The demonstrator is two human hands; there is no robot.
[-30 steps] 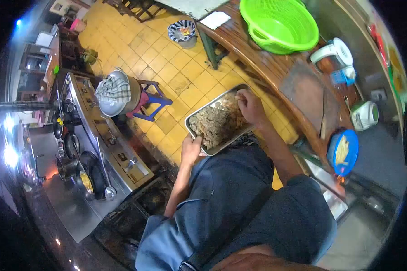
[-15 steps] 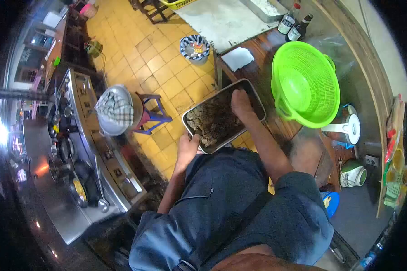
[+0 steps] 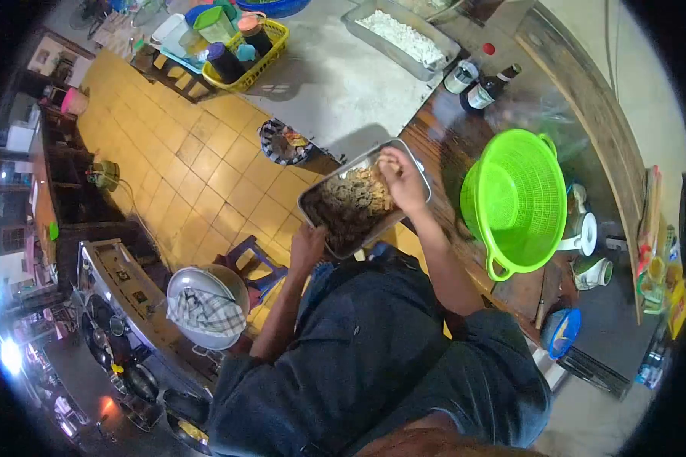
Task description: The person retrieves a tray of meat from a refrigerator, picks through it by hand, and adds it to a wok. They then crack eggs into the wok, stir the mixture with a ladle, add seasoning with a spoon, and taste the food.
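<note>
Yellow floor tiles (image 3: 206, 175) run beneath a kitchen with a grey worktop (image 3: 335, 84) at the far side and a dark wooden worktop (image 3: 446, 141) to the right. A metal tray (image 3: 306, 207) is held in the air above the floor, just in front of the wooden worktop's edge and tilted. The left hand (image 3: 309, 245) is clamped on the tray's near rim and carries it. The right hand (image 3: 402, 181) rests on the far end with its fingers curled down into the brown chopped food (image 3: 343, 207); whether they have pinched a piece cannot be determined. The food covers most of the tray bed, heaped more toward the far end, so by judgement the handling of it is at an early to middle stage, with the bulk left in the tray and no receiving vessel yet showing any of it. A green colander (image 3: 514, 199) stands near on the wooden worktop, apparently empty. Two bottles (image 3: 476, 85) stand beyond it. A second tray of white pieces (image 3: 402, 34) and a yellow basket (image 3: 245, 55) sit on the grey worktop. A pot covered with a checked cloth (image 3: 206, 306) stands on a stool at lower left.
</note>
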